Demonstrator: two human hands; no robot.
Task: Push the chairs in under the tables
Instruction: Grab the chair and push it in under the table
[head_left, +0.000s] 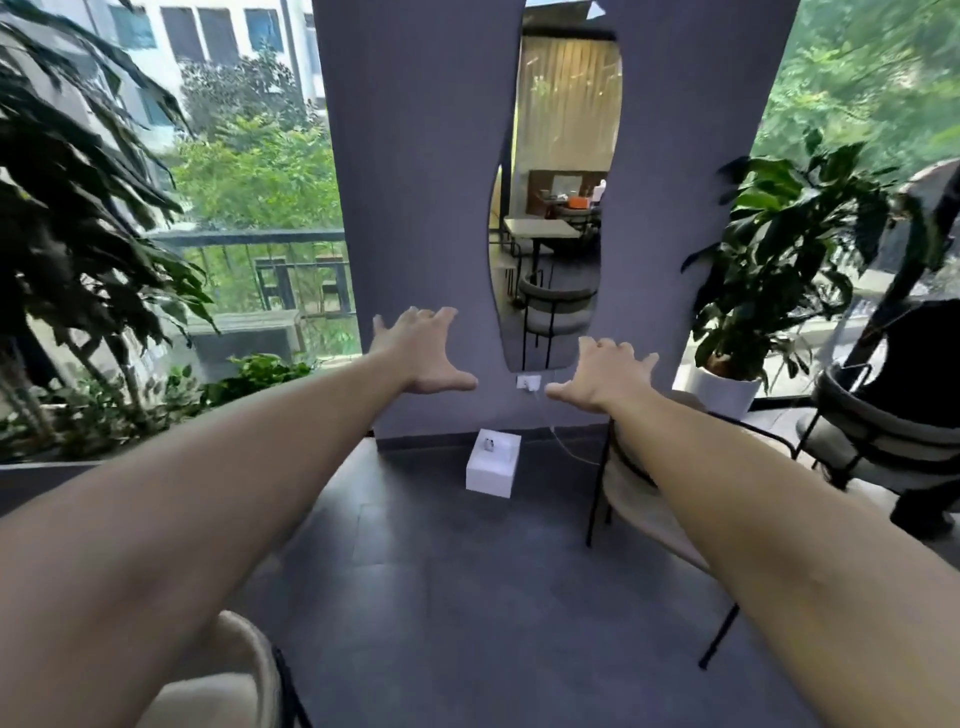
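Both bare arms stretch straight forward, left hand (423, 353) and right hand (602, 374) open, fingers spread, holding nothing.

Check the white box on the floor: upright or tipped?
Upright: the white box sits flat on the dark tile floor by the wall.

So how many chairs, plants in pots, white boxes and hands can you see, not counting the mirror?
Chairs: 3 (under the right arm, far right, bottom left)
Potted plants: 1
White boxes: 1
Hands: 2, left hand, right hand
Total: 7
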